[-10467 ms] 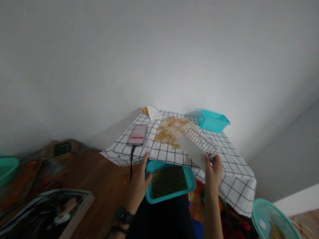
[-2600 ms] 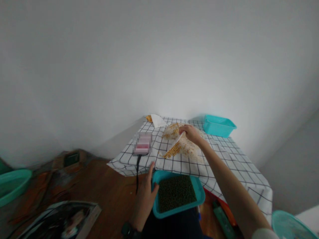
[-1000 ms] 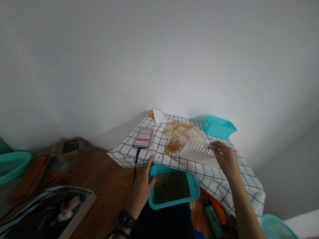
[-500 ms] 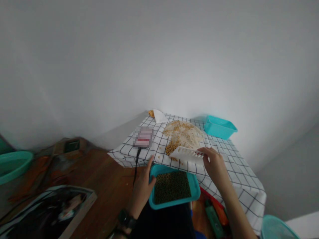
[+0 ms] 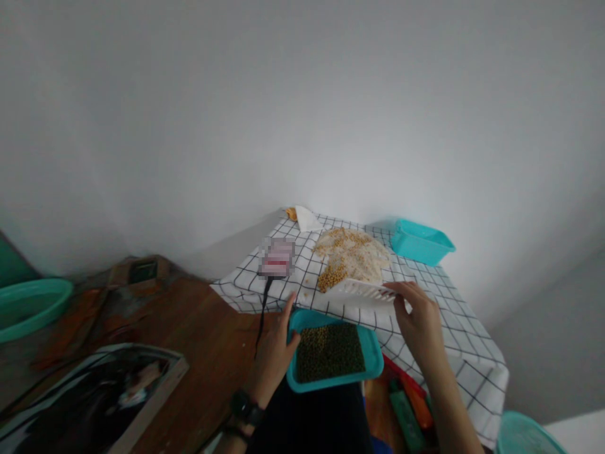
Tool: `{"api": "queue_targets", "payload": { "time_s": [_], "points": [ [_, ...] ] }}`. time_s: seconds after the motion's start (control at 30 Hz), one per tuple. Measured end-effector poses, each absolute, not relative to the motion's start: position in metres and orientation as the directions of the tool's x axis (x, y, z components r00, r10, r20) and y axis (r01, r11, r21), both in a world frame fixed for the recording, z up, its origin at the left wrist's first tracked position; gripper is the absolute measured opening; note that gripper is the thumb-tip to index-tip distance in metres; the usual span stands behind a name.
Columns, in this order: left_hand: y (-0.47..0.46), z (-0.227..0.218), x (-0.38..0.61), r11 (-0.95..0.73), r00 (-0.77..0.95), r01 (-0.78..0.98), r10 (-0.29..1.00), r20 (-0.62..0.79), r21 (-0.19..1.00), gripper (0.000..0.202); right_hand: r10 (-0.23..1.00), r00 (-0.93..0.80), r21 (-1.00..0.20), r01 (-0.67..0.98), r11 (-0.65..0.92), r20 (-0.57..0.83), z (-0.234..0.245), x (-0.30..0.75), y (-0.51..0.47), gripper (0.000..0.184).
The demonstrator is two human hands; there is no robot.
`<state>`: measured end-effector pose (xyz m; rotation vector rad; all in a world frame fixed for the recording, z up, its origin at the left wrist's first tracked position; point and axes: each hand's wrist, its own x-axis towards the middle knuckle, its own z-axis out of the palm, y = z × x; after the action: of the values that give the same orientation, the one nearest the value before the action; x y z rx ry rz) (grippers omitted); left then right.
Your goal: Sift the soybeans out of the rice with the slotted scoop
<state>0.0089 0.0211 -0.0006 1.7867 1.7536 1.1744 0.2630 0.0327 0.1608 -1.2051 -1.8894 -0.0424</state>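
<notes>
My left hand (image 5: pixel 278 343) grips the left end of a teal tray (image 5: pixel 373 353) filled with dark green beans (image 5: pixel 331 352), held just below the table's near edge. My right hand (image 5: pixel 418 314) is closed on a white slotted plastic scoop (image 5: pixel 362 291), held almost flat over the tray's far rim. A few yellow beans lie among the green ones. Behind the scoop, a heap of yellow beans (image 5: pixel 347 255) lies spread on the checked tablecloth (image 5: pixel 439 302).
A second teal tray (image 5: pixel 421 242) stands at the table's far right corner. A blurred pink-and-grey object (image 5: pixel 276 257) with a black cord lies on the cloth's left side, a white paper (image 5: pixel 306 219) behind it. A green basin (image 5: pixel 31 306) sits far left on the wooden floor.
My right hand swept the scoop through the yellow beans, drew it back to the table's near edge and now holds it over the green-bean tray. My left hand has kept its hold.
</notes>
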Motion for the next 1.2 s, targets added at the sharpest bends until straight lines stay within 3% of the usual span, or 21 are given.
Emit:
{"api": "queue_targets", "payload": {
  "time_s": [0.2, 0.6, 0.93, 1.2],
  "points": [
    [0.020, 0.003, 0.010, -0.143, -0.112, 0.607, 0.959, 0.262, 0.781, 0.076, 0.725, -0.045, -0.428, 0.781, 0.454, 0.687, 0.149, 0.257, 0.046, 0.033],
    [0.014, 0.019, 0.012, -0.128, -0.098, 0.640, 0.964, 0.245, 0.758, 0.078, 0.729, -0.093, -0.399, 0.786, 0.472, 0.678, 0.143, 0.204, 0.057, 0.037],
    [0.015, 0.036, 0.010, -0.077, -0.114, 0.791, 0.956, 0.270, 0.607, 0.069, 0.739, -0.167, -0.365, 0.785, 0.500, 0.653, 0.144, 0.206, 0.057, 0.040],
    [0.015, 0.046, 0.003, -0.115, -0.095, 0.735, 0.958, 0.269, 0.668, 0.067, 0.743, -0.189, -0.363, 0.779, 0.512, 0.642, 0.143, 0.207, 0.057, 0.043]
  ]
}}
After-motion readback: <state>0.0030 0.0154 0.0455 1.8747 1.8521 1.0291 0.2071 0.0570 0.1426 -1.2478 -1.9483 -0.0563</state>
